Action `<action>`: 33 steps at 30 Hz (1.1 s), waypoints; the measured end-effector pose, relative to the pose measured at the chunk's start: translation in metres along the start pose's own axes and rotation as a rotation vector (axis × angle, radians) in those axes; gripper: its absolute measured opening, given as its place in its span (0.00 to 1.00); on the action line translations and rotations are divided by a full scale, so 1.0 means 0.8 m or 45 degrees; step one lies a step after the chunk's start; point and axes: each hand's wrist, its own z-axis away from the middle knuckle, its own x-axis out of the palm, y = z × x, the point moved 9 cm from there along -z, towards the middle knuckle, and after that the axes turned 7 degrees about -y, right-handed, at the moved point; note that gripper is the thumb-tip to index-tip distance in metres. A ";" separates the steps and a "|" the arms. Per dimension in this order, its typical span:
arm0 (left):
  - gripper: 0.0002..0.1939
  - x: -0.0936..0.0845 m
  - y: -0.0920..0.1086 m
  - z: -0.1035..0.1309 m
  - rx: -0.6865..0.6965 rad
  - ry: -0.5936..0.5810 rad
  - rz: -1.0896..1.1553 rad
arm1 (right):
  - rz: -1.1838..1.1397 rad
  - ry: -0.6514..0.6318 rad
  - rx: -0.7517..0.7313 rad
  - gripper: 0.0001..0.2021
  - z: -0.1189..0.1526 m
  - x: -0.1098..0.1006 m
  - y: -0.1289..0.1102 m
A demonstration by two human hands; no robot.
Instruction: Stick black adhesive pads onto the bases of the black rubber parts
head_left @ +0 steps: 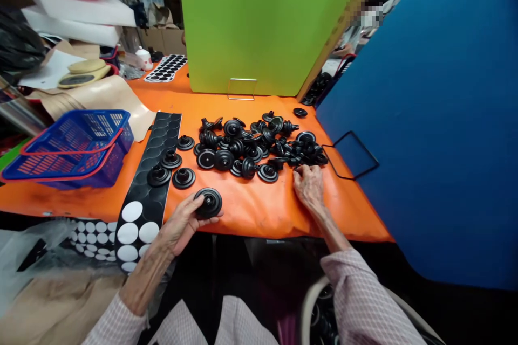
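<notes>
My left hand (pixel 188 222) holds a round black disc part (pixel 209 203) near the table's front edge, thumb on top and fingers beneath it. At the right end of a pile of black disc parts (pixel 223 159), my right hand (pixel 308 186) has its fingers curled at some small black pieces (pixel 301 152); what its fingertips grip, if anything, is hidden. Several disc parts (pixel 183 178) sit apart between the pile and a black sheet of round stickers (pixel 152 145). That sheet hangs over the front edge, with white circles on its lower part.
The table has an orange cover (pixel 259 205). A blue basket (pixel 101 172) with red handles stands at the left. Green (pixel 259 21) and blue (pixel 424 118) panels with wire handles rise behind and at the right. A tub (pixel 309 307) of black parts is below the table.
</notes>
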 end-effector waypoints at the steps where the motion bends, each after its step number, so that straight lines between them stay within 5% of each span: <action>1: 0.09 0.001 -0.001 0.001 0.012 -0.008 -0.003 | -0.001 -0.065 -0.030 0.10 0.003 0.005 -0.003; 6: 0.12 -0.001 -0.004 0.005 0.018 -0.024 -0.037 | 0.043 -0.399 -0.225 0.11 0.043 0.027 -0.033; 15: 0.15 0.014 -0.007 0.018 0.046 -0.067 -0.061 | 0.191 -0.365 -0.190 0.10 0.061 0.016 -0.035; 24: 0.18 0.029 -0.013 0.024 0.187 -0.081 -0.258 | -0.663 -0.271 -0.456 0.09 0.174 -0.006 -0.191; 33: 0.20 0.033 -0.011 0.031 0.231 -0.059 -0.365 | -0.733 -0.250 -0.405 0.11 0.190 0.013 -0.212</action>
